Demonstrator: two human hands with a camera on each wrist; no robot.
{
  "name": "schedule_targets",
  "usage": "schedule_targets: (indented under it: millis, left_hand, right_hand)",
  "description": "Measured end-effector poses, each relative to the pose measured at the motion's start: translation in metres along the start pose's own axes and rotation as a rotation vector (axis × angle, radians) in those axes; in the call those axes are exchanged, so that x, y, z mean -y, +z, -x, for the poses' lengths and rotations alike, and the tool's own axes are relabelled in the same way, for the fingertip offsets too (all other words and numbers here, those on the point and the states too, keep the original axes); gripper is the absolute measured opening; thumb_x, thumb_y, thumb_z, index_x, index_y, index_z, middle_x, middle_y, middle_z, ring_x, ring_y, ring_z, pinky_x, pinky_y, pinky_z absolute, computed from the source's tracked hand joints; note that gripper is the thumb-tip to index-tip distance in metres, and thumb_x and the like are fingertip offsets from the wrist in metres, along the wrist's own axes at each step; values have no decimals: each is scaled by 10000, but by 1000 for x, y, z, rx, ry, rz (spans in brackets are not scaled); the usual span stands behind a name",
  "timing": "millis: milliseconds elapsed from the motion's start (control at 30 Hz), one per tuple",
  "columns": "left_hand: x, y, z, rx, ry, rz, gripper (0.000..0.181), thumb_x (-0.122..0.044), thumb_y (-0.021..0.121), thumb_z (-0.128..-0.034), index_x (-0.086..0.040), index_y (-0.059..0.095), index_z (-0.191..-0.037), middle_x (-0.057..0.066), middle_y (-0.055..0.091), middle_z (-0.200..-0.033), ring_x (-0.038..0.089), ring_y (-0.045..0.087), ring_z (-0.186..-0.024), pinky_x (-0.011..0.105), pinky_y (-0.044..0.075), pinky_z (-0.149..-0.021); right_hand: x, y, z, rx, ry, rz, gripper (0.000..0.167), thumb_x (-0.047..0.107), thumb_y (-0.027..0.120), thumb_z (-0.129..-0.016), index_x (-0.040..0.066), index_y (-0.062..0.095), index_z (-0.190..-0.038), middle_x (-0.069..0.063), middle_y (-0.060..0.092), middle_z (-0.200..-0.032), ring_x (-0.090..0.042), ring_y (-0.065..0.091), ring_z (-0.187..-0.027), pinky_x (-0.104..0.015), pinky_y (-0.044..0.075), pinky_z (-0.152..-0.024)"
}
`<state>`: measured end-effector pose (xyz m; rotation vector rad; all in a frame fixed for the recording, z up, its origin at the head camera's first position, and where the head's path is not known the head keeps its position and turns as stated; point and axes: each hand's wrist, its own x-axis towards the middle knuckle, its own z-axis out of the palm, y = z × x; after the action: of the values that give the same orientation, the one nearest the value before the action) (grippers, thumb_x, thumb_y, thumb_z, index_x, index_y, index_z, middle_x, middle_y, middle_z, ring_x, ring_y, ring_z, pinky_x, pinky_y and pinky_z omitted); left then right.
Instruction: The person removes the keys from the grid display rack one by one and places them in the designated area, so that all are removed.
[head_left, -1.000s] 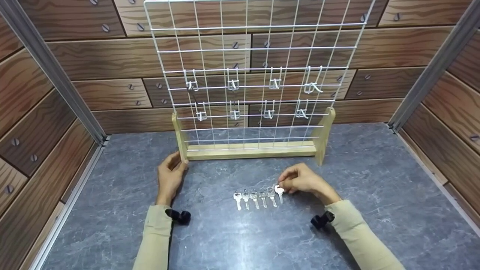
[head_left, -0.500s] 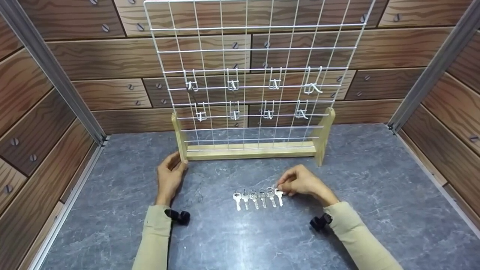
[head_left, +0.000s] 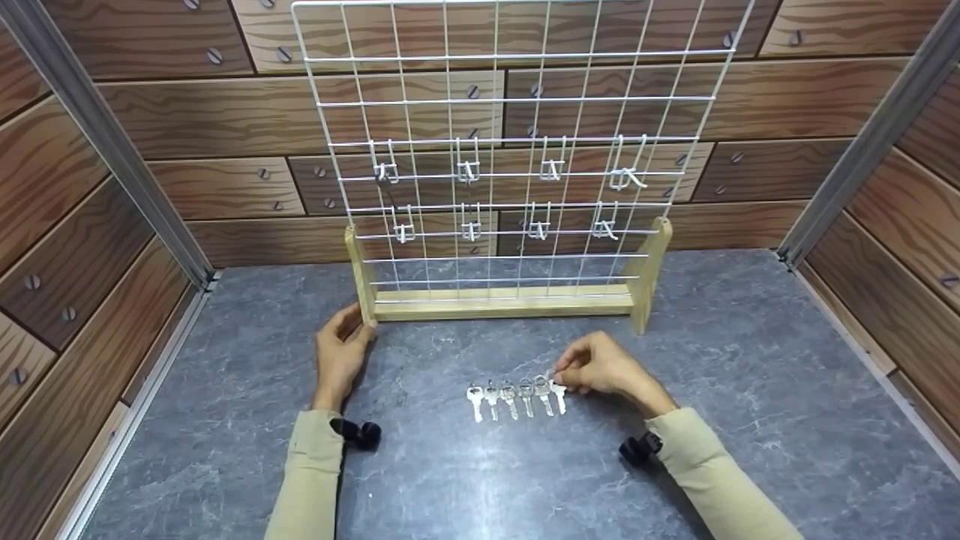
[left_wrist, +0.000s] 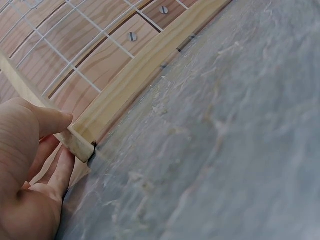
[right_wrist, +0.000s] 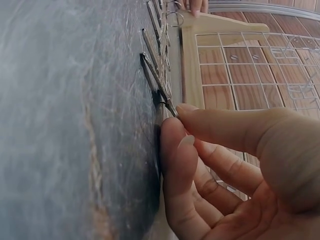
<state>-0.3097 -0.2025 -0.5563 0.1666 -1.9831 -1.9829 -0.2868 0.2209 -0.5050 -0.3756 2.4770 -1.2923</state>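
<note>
Several silver keys (head_left: 513, 400) lie side by side in a row on the grey marbled tabletop. My right hand (head_left: 606, 366) pinches the head of the rightmost key (head_left: 559, 397) between thumb and fingertips. In the right wrist view that key (right_wrist: 158, 80) slants, its tip down at the table and its head raised at the fingertips. On the left, my left hand (head_left: 343, 352) grips the foot of the stand's left wooden upright (head_left: 361, 274). Its thumb lies on one face of the upright (left_wrist: 75, 142) and the fingers on the other, as the left wrist view shows.
A white wire grid (head_left: 495, 97) rises from the wooden stand base (head_left: 502, 304) behind the keys. Two rows of white hooks (head_left: 468, 171) hang on it. Wood-patterned walls (head_left: 795, 97) with grey metal corner posts enclose the table (head_left: 480, 480) at the back and sides.
The rightmost key has come down slightly, closer in line with the others, and my right hand has shifted a little lower with it. My left hand stays on the upright.
</note>
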Motion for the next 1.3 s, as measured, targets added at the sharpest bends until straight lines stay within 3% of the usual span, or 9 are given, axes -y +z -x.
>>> schedule_targets:
  millis: [700, 1000, 1133, 1300]
  left_hand:
    - [2, 1, 0, -12, 11, 14, 439, 60, 708, -982, 95, 618, -1411, 336, 615, -1426, 450, 607, -1348, 122, 575, -950]
    - [1, 1, 0, -19, 18, 5, 437, 63, 708, -981, 85, 627, -1409, 326, 622, -1422, 452, 614, -1343, 123, 585, -917]
    - [2, 3, -1, -11, 10, -5, 441, 52, 716, -982, 74, 629, -1413, 323, 620, -1430, 453, 617, -1343, 141, 594, -924]
    - [1, 2, -1, -22, 14, 7, 437, 60, 719, -977, 74, 636, -1406, 328, 629, -1414, 459, 625, -1328, 145, 603, -907]
  right_hand:
    - [6, -4, 3, -40, 34, 19, 112, 21, 849, -871, -26, 770, -935, -69, 745, -785, -142, 684, -650, -289, 643, -594]
    - [11, -6, 4, -35, -43, 27, 138, 23, 817, -895, -63, 763, -988, -122, 759, -852, -176, 714, -686, -345, 664, -625]
    - [21, -10, 6, -91, -105, 110, 181, 73, 834, -898, -27, 774, -1036, -128, 775, -934, -188, 710, -772, -313, 645, -692]
    - [49, -18, 6, -164, -180, 184, 237, 141, 825, -927, 12, 778, -1120, -121, 787, -1044, -223, 711, -908, -309, 616, -834]
